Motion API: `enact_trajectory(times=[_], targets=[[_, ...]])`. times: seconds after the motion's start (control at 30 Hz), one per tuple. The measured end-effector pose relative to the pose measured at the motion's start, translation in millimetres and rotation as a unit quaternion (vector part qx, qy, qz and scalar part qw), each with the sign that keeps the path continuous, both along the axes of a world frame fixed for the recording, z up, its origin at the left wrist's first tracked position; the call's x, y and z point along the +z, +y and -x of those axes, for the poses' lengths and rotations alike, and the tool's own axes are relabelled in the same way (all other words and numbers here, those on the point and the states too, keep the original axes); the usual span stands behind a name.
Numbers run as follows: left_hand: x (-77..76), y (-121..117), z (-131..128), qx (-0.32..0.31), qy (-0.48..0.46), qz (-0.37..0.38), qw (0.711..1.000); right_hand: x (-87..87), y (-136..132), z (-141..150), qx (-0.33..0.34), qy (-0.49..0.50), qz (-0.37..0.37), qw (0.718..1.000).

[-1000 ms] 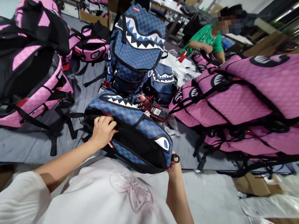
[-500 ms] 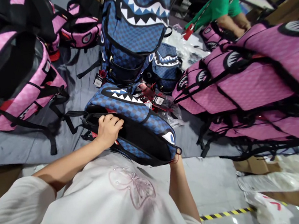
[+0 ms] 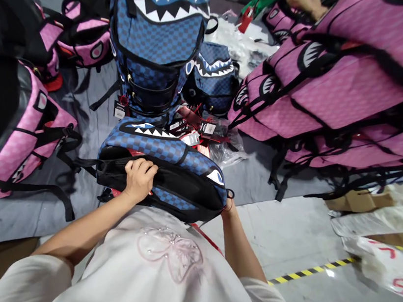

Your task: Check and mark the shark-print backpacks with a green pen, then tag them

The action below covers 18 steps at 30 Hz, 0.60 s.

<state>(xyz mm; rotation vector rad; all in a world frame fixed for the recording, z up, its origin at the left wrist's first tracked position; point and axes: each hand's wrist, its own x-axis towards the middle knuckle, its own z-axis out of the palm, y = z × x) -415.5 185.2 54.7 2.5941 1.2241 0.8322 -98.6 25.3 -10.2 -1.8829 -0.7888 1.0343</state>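
Left grip (image 3: 140, 180) clasps an oblong, checkered, black-lined backpack (image 3: 180, 173).

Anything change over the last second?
The blue checked bag seems drawn slightly nearer the camera, baring more tags beyond it; a red strip now shows below. Left hand stays at the bag's opening, right hand at its eye-marked end.
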Motion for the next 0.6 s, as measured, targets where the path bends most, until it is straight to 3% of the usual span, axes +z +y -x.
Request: enact_trajectory(times=[0.13, 0.3, 0.4, 0.47, 0.6], targets=[[3.1, 8.2, -9.1, -0.008, 0.010, 0.012, 1.000, -1.1, 5.8, 1.6, -0.066, 0.099, 0.012, 0.993], [35.8, 24.6, -11.8, -0.017, 0.034, 0.044, 0.998, 19.0, 13.6, 3.3, -0.099, 0.153, -0.019, 0.983], [50.6, 17.3, 5.9, 0.008, -0.012, 0.067, 0.998, 48.2, 19.3, -0.2, -0.085, 0.164, -0.051, 0.981], [52.3, 0.7, 25.8, 0.048, -0.081, 0.075, 0.993, 74.3, 26.6, -1.6, -0.086, 0.150, -0.051, 0.984], [38.0, -51.7, 78.0, 0.232, -0.194, 0.090, 0.949, 135.9, 55.0, 12.2, -0.053, 0.084, -0.052, 0.994]])
